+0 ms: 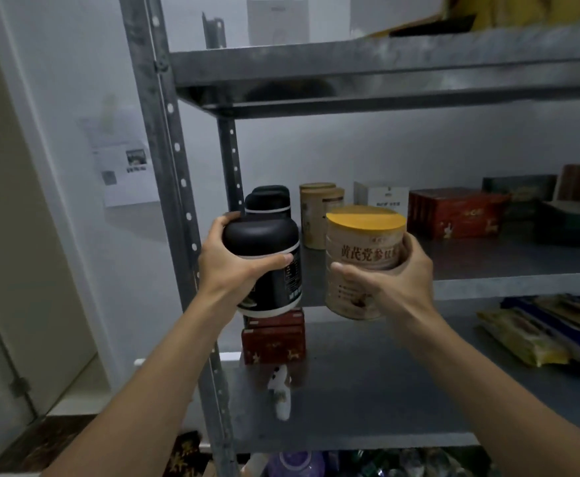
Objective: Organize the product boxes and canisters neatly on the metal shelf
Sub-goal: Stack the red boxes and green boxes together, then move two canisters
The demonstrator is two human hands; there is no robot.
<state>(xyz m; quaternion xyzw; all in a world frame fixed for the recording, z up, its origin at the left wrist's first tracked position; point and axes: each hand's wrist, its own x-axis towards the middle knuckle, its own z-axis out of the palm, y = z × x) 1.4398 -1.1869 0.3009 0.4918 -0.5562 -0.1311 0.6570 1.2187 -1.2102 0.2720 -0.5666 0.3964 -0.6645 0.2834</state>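
My left hand [228, 261] grips a black canister [268, 242] with a white band, held in the air in front of the middle shelf [508, 287]. My right hand [391, 273] holds a beige canister with a yellow lid [361, 249] beside it, also off the shelf. On the middle shelf behind them stand two more black canisters [269, 199], two tan canisters [319, 208], a white box [381, 196] and a red box [453, 211].
Dark boxes [557, 204] fill the middle shelf's right end. The lower shelf [385, 401] carries stacked red boxes [275, 339], a small white figure [281, 394] and flat packets [539, 332] at the right. The steel upright [175, 160] stands left of my hands. The top shelf [350, 63] holds cardboard.
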